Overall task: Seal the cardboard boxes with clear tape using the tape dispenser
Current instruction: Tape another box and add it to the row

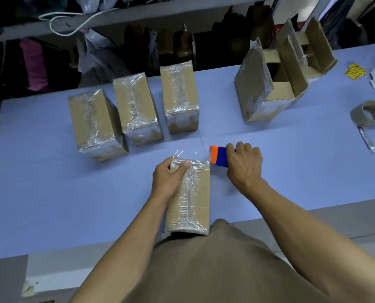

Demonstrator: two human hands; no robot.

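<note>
From the head camera: a person seals a cardboard box (188,197) at the near edge of the blue tabletop (51,182), its near end overhanging toward the person's body. The left hand (171,178) clamps the box's far left corner, thumb pressed on the taped top. The right hand (244,165) is wrapped around an orange-and-blue tape dispenser (218,156), held just off the box's far right corner, where a clear strip appears to run from the dispenser's orange end onto the box. A loose tail of tape (178,154) stands up at the far end.

Toward the far edge, left of centre, three sealed boxes (136,108) stand in a row, glossy with tape. Near the far right corner, open boxes (276,84) wait with flaps raised. At the right edge lie a spare tape roll (370,113), a small wrapped item just beside it, and yellow labels (355,71).

The step in hand looks like finishing a pass over the far end of the fourth box. The next move probably calls for tearing the strip at the dispenser's edge, then smoothing the loose tail flat while the left hand steadies the box.
</note>
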